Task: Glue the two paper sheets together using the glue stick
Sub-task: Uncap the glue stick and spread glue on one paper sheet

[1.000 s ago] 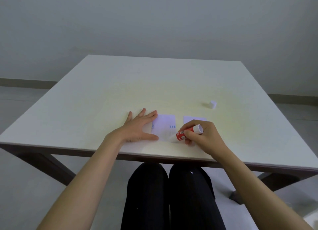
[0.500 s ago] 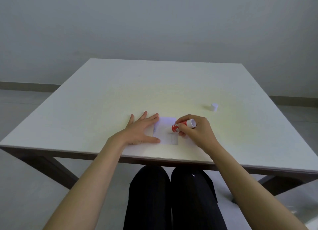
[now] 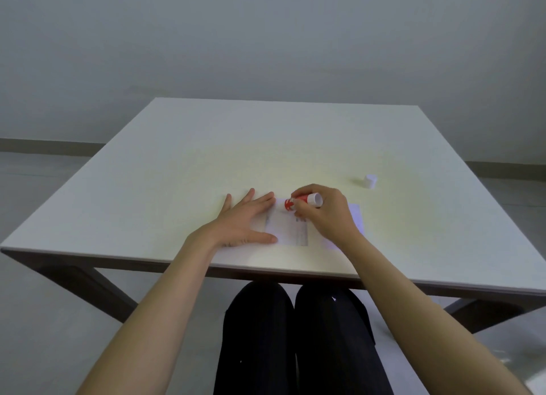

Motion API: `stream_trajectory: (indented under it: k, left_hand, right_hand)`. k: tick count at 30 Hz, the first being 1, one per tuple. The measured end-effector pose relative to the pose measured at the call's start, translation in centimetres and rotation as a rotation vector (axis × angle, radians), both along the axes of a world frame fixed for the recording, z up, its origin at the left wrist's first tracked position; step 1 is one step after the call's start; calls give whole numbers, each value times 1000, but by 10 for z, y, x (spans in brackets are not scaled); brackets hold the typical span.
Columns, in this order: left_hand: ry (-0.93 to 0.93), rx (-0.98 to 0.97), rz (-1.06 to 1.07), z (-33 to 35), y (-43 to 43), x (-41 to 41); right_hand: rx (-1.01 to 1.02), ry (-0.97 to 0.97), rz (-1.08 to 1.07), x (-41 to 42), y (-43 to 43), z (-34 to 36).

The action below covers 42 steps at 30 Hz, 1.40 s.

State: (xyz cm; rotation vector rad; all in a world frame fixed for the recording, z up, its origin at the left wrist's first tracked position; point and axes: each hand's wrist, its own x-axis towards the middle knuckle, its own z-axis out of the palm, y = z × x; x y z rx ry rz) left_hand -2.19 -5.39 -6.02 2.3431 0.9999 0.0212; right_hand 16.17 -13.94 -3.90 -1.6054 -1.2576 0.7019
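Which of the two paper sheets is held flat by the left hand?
The nearer-left sheet, with grey print, lies under the left hand; the glue stick touches it. The other sheet lies mostly hidden behind the right hand.

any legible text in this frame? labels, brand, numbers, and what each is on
None can be read.
Glue stick, held in the right hand: white marks on the red label, too small and blurred to read.
Paper sheet under the left hand: faint grey print along its left and right edges, too blurred to read.
Second paper sheet: no print visible.
White cap on the table: no marking visible.
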Motion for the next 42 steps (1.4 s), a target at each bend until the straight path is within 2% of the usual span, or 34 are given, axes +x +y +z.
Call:
stream_trajectory:
  k: [3,6,10,15,20,22,24,25,27,29,31,34,37,42]
  left_hand:
    - [7,5,-1,2,-1,0]
    - [-18,-11,12,2,-1,1]
    - [-36,-27,22,1,-2,0]
    - [-28,-9,20,0,-1,0]
    - [-63,-37,38,1,-2,0]
    - [-76,-68,40,3,-2,-1]
    - [-90,-136,83,5,-2,-1]
    - [-97,-188,130,7,-2,-2]
    - [-122,-250,199,10,-2,-4]
    - [-239,-230,191,14,-4,-4]
    - [-448,-195,217,22,-13,3]
    - [-682,-157,266,37,-34,27]
    - [-830,-219,349,43,-50,45]
    - [-864,-281,484,40,-45,46]
  right_hand:
    - [1,-29,-55,1,7,-1]
    - [-8,-63,24,-9,-5,-4]
    - [-56,-15,106,-8,-19,-4]
    - [-55,44,-81,7,-26,-2]
    - [-107,35,34,1,-43,-3]
    - [-65,70,-11,5,-44,0]
    - [12,200,-84,12,-44,3]
    - [45,327,-105,15,-44,5]
    - [76,734,-93,18,-46,9]
    - [45,1153,-68,14,-47,11]
    - [11,1366,-48,6,-48,13]
    - [-8,1489,-28,-9,-43,14]
    - [-40,1494,5,-25,-36,15]
    - [-25,1435,12,-38,-30,13]
